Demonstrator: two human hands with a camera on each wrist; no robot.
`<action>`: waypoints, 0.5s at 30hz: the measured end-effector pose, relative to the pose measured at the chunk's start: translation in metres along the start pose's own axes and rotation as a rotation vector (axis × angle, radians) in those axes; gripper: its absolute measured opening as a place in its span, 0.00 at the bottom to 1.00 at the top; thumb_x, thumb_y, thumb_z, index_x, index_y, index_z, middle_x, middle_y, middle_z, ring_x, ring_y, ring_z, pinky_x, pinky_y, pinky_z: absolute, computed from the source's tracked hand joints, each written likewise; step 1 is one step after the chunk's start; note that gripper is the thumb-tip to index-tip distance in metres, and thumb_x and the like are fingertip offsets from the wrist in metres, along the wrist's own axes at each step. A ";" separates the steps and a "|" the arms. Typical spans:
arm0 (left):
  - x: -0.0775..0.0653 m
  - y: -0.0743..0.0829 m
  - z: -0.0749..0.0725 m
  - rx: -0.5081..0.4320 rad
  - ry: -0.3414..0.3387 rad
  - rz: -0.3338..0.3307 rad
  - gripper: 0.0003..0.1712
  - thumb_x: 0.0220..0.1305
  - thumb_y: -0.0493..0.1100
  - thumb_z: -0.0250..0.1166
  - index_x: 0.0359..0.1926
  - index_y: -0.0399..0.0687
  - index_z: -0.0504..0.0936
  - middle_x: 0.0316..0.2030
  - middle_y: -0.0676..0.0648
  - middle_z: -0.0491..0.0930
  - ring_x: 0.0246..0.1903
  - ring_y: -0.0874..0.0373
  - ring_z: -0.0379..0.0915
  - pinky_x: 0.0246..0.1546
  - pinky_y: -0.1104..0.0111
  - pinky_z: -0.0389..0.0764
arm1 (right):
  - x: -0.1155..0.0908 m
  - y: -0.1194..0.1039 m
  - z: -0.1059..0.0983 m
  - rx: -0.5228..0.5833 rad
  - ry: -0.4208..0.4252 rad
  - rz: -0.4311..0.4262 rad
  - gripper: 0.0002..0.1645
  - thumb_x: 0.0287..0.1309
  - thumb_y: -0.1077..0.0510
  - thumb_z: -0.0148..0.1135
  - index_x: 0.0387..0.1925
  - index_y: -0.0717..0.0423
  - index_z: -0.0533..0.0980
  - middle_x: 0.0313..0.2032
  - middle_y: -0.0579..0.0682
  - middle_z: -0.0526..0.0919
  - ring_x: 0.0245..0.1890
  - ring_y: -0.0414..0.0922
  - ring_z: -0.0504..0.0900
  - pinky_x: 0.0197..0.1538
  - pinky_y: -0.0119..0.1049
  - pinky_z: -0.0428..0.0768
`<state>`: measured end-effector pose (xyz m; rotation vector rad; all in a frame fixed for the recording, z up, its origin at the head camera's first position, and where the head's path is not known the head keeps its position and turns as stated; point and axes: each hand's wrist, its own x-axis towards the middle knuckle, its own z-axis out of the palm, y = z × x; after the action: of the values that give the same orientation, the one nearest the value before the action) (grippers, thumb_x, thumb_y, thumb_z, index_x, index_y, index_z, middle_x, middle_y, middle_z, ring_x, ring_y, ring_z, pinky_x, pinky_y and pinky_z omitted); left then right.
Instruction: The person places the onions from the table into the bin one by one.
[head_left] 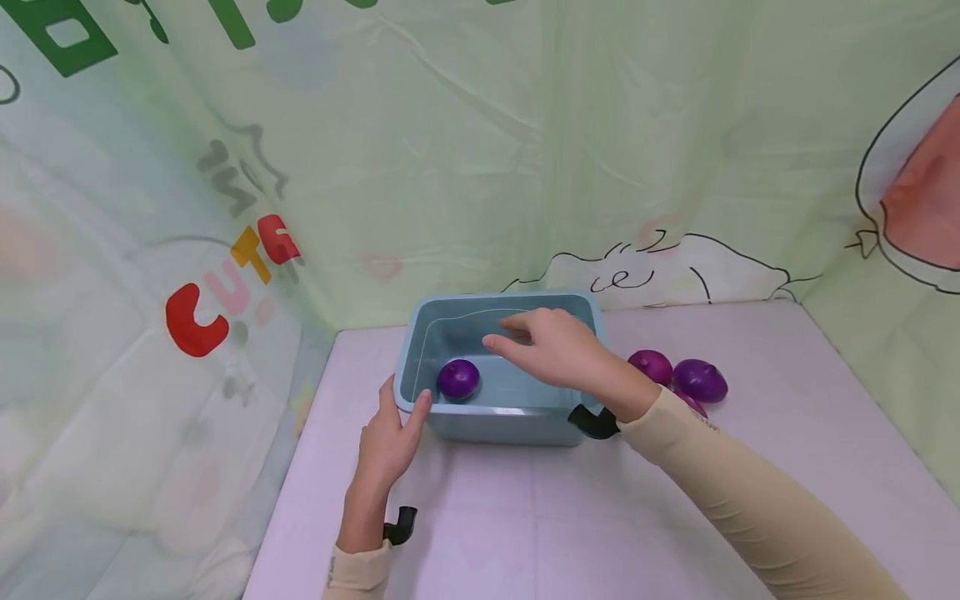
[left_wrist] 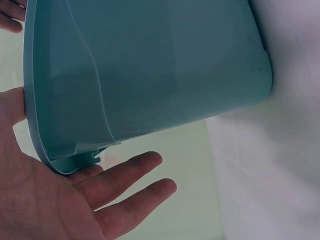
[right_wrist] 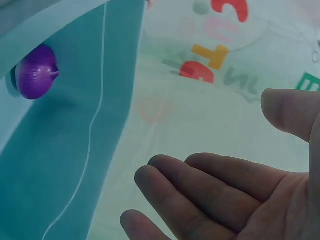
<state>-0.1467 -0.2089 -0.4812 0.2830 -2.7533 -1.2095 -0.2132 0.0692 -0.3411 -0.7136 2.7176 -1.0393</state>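
A light blue plastic bin (head_left: 504, 425) stands on the table, and one shiny purple onion (head_left: 457, 379) lies inside at its left end. At the bin's front left corner my left hand (head_left: 390, 442) rests against the rim, thumb toward the front and fingers along the left side. The left wrist view shows its outer fingers (left_wrist: 142, 192) straight and off the wall. Over the bin's right half hovers my right hand (head_left: 551, 346), holding nothing. In the right wrist view its fingers (right_wrist: 215, 200) are extended and the thumb is apart, with the onion (right_wrist: 37, 72) farther left.
Right of the bin, a magenta onion (head_left: 651, 367) and a purple onion (head_left: 701, 381) lie on the pale table (head_left: 480, 525), with another magenta one (head_left: 692, 403) partly behind my right sleeve. A printed curtain (head_left: 450, 167) hangs behind and beside the table.
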 end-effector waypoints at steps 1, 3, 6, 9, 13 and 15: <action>0.000 0.000 0.000 0.001 0.000 0.001 0.50 0.72 0.72 0.56 0.82 0.53 0.52 0.73 0.40 0.68 0.66 0.31 0.69 0.51 0.32 0.74 | -0.003 0.002 -0.002 0.010 0.007 0.003 0.39 0.71 0.33 0.58 0.68 0.57 0.77 0.61 0.53 0.82 0.60 0.49 0.81 0.61 0.52 0.76; 0.000 -0.001 0.000 0.003 -0.001 0.001 0.52 0.71 0.75 0.55 0.82 0.53 0.52 0.73 0.40 0.68 0.65 0.31 0.70 0.52 0.32 0.74 | -0.010 0.006 -0.006 0.025 0.020 -0.001 0.39 0.71 0.33 0.58 0.67 0.57 0.77 0.60 0.53 0.83 0.60 0.50 0.81 0.61 0.53 0.76; 0.000 -0.002 0.001 0.010 -0.006 -0.002 0.55 0.68 0.79 0.52 0.82 0.54 0.52 0.73 0.40 0.68 0.65 0.32 0.70 0.53 0.31 0.73 | -0.022 0.013 -0.013 0.034 0.038 0.002 0.40 0.72 0.32 0.56 0.67 0.58 0.77 0.59 0.52 0.84 0.60 0.52 0.81 0.62 0.55 0.75; 0.000 -0.002 0.000 0.011 -0.003 -0.002 0.56 0.67 0.80 0.51 0.82 0.54 0.52 0.73 0.40 0.68 0.65 0.31 0.70 0.53 0.31 0.73 | -0.034 0.020 -0.020 0.043 0.059 0.015 0.41 0.72 0.31 0.56 0.67 0.59 0.77 0.60 0.53 0.83 0.61 0.54 0.80 0.62 0.57 0.75; 0.000 -0.001 0.000 0.008 0.000 0.000 0.55 0.67 0.80 0.52 0.82 0.55 0.52 0.73 0.40 0.68 0.65 0.31 0.70 0.51 0.31 0.74 | -0.048 0.031 -0.029 0.067 0.093 0.030 0.40 0.73 0.32 0.55 0.68 0.59 0.76 0.62 0.54 0.81 0.61 0.55 0.80 0.60 0.58 0.77; 0.000 -0.002 -0.001 0.006 -0.002 0.001 0.55 0.67 0.81 0.51 0.82 0.56 0.51 0.73 0.40 0.68 0.64 0.31 0.71 0.50 0.32 0.75 | -0.056 0.036 -0.032 0.086 0.109 0.043 0.40 0.74 0.32 0.55 0.68 0.60 0.76 0.63 0.55 0.80 0.60 0.56 0.80 0.59 0.58 0.77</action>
<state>-0.1468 -0.2104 -0.4820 0.2806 -2.7592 -1.2023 -0.1868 0.1381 -0.3425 -0.5992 2.7450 -1.2102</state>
